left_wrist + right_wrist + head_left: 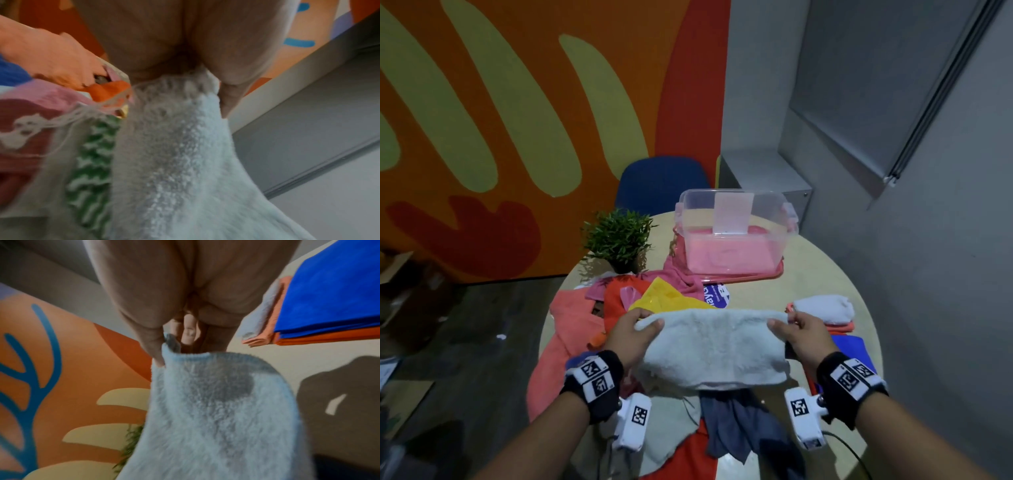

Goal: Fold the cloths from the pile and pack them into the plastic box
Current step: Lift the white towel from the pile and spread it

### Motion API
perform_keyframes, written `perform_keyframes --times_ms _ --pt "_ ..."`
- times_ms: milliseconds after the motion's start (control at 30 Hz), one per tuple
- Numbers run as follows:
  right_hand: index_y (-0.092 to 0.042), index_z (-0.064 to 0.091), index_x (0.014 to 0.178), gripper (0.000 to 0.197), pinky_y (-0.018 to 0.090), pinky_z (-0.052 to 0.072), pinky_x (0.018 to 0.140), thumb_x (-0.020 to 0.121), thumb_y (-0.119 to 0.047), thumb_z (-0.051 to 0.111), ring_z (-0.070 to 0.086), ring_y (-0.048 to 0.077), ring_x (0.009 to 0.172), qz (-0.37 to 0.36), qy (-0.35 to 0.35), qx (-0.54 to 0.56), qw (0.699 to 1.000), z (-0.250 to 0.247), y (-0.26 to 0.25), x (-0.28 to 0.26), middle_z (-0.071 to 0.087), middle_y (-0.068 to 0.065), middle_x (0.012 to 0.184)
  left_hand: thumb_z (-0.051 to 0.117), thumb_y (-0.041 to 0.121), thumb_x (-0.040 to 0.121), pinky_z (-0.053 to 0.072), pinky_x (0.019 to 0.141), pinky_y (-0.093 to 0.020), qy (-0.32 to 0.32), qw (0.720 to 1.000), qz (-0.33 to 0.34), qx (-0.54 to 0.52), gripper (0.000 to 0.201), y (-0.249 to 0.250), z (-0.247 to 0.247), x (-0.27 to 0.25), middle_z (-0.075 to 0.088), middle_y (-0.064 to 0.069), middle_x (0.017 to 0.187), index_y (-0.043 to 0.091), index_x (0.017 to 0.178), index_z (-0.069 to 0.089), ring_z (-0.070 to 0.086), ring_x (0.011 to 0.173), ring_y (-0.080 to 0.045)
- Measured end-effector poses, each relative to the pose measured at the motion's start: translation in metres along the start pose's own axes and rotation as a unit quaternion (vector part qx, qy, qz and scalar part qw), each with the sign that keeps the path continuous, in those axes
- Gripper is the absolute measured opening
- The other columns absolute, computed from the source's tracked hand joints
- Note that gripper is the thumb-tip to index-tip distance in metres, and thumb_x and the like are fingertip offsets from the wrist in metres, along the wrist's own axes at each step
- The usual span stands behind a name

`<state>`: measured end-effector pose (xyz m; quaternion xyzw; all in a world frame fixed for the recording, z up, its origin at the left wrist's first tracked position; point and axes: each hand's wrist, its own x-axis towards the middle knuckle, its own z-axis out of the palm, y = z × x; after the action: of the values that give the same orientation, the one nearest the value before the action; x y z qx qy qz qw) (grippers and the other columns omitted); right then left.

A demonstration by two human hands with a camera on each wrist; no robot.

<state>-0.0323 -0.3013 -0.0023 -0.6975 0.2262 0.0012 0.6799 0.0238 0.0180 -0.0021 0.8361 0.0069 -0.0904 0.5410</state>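
At the far left of the round tabletop (822, 274) a coral cloth (558, 329) hangs over the edge, the leftmost piece of the loose pile (640, 294), where orange, pink and yellow cloths lie heaped just in front of a small potted plant (618, 236). Next comes the left hand (630, 337), whose fingers (645, 323) curl over the left end of a white fluffy cloth (714, 346) and pinch it against the thumb; the left wrist view shows the same grip from below, the towel's pile bunched between thumb and palm (176, 113). The white cloth is doubled over and stretches level between both hands, held up above the pile, with a dark grey cloth (736, 428) and a red one lying beneath its near edge. Beyond it, toward the back of the tabletop, stands the clear plastic box (736, 233) on a red lid or tray, with a pink cloth already lying flat inside. The right hand (806, 337) grasps the towel's right end, thumb on top and fingers (189, 331) tucked under the folded edge, as the right wrist view shows. Further right, just beyond that hand, a folded white cloth (823, 308) rests on a folded coral one, and a blue cloth (854, 353) lies on an orange one near the tabletop's right edge.
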Motion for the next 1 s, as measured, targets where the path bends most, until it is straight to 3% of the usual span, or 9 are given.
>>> perform_keyframes --times_ms 200,300,400,500,633,733,800,900,1000 --pt "-0.007 0.060 0.082 0.013 0.037 0.058 0.059 0.087 -0.005 0.071 0.063 0.017 0.061 -0.046 -0.082 -0.020 0.995 0.058 -0.024 -0.019 0.059 0.009 0.076 0.074 0.029 0.085 0.057 0.068 -0.031 -0.041 0.999 0.015 -0.030 0.020 0.036 0.049 -0.008 0.065 -0.001 0.098 0.019 0.100 0.065 0.065 0.084 -0.020" --pt "-0.015 0.066 0.086 0.020 0.042 0.060 0.069 0.083 -0.033 0.075 0.067 0.017 0.074 -0.096 -0.095 -0.080 0.988 0.076 -0.024 -0.023 0.070 0.003 0.085 0.070 0.034 0.083 0.061 0.076 -0.041 -0.071 0.995 0.002 -0.075 0.029 0.051 0.066 -0.012 0.069 -0.002 0.109 0.020 0.109 0.069 0.069 0.090 -0.020" --pt "-0.022 0.069 0.097 0.043 0.038 0.057 0.083 0.069 -0.053 0.078 0.069 0.014 0.093 -0.105 -0.108 -0.088 0.985 0.074 -0.025 -0.022 0.073 -0.004 0.097 0.046 -0.002 0.095 0.059 0.072 -0.027 -0.105 0.980 -0.029 -0.167 0.032 0.061 0.063 -0.015 0.074 -0.004 0.101 0.012 0.114 0.067 0.072 0.084 -0.015" --pt "-0.022 0.065 0.099 0.035 0.030 0.055 0.080 0.068 -0.027 0.080 0.068 0.013 0.091 -0.125 -0.108 -0.132 0.977 0.065 -0.026 -0.018 0.071 -0.003 0.097 0.036 -0.017 0.091 0.055 0.071 -0.021 -0.156 0.971 -0.011 -0.183 0.044 0.057 0.056 -0.016 0.072 -0.010 0.106 0.005 0.115 0.066 0.071 0.086 -0.015" --pt "-0.008 0.056 0.104 0.032 0.022 0.049 0.057 0.085 0.017 0.057 0.059 0.012 0.061 -0.078 -0.132 -0.007 0.988 0.054 -0.034 -0.014 0.066 -0.002 0.068 0.058 0.006 0.094 0.048 0.082 -0.022 -0.096 0.992 0.023 -0.081 0.039 0.042 0.042 -0.004 0.053 0.002 0.130 0.028 0.125 0.050 0.053 0.114 -0.015" --pt "-0.009 0.050 0.108 0.034 0.022 0.050 0.048 0.090 0.020 0.048 0.058 0.012 0.050 -0.026 -0.162 0.120 0.979 0.045 -0.037 -0.016 0.064 0.004 0.062 0.063 0.049 0.089 0.040 0.106 -0.039 -0.176 0.979 -0.064 -0.077 0.055 0.026 0.043 0.001 0.050 0.005 0.134 0.018 0.133 0.049 0.047 0.127 -0.017" --pt "-0.012 0.047 0.111 0.034 0.028 0.054 0.054 0.093 0.016 0.047 0.062 0.017 0.058 -0.012 -0.137 0.136 0.981 0.039 -0.032 -0.014 0.067 0.008 0.075 0.065 0.055 0.084 0.045 0.102 -0.041 -0.220 0.964 -0.088 -0.119 0.055 0.019 0.051 0.000 0.064 0.001 0.125 0.013 0.118 0.060 0.059 0.118 -0.021" --pt "-0.019 0.041 0.110 0.032 0.033 0.051 0.062 0.096 0.008 0.050 0.059 0.020 0.068 -0.015 -0.062 0.036 0.997 0.025 -0.008 -0.011 0.063 0.011 0.087 0.060 0.027 0.097 0.052 0.087 -0.043 -0.202 0.960 -0.068 -0.182 0.026 0.015 0.062 -0.008 0.070 -0.009 0.118 0.019 0.121 0.056 0.068 0.100 -0.029" --pt "-0.018 0.046 0.096 0.022 0.021 0.040 0.052 0.094 0.002 0.054 0.045 0.017 0.062 0.012 -0.005 -0.037 0.999 0.014 0.024 -0.010 0.050 0.007 0.078 0.050 0.019 0.102 0.053 0.063 -0.031 -0.179 0.969 -0.063 -0.157 0.022 0.012 0.070 -0.013 0.072 -0.017 0.100 0.015 0.123 0.046 0.068 0.076 -0.026"
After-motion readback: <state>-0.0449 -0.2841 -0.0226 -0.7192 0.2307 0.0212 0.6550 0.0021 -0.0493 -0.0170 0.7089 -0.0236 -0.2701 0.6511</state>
